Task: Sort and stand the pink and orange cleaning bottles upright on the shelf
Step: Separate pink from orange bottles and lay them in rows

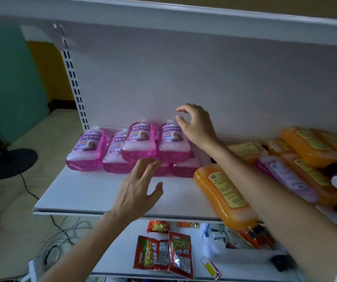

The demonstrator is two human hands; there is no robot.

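I face a white metal shelving unit (204, 78) with a plain back panel and a slotted upright (72, 76). Left of the unit are a teal wall (11, 88), a yellow wall (47, 74), pale floor (47, 135), a black fan base (11, 162) and trailing cables (27, 188). The light is dim.

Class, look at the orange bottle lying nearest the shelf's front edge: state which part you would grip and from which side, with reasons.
I would grip the orange bottle across its mid-body, from above and its left. It lies flat, label up, one end overhanging the shelf edge; the right forearm crowds its right side, while the open left hand is near.
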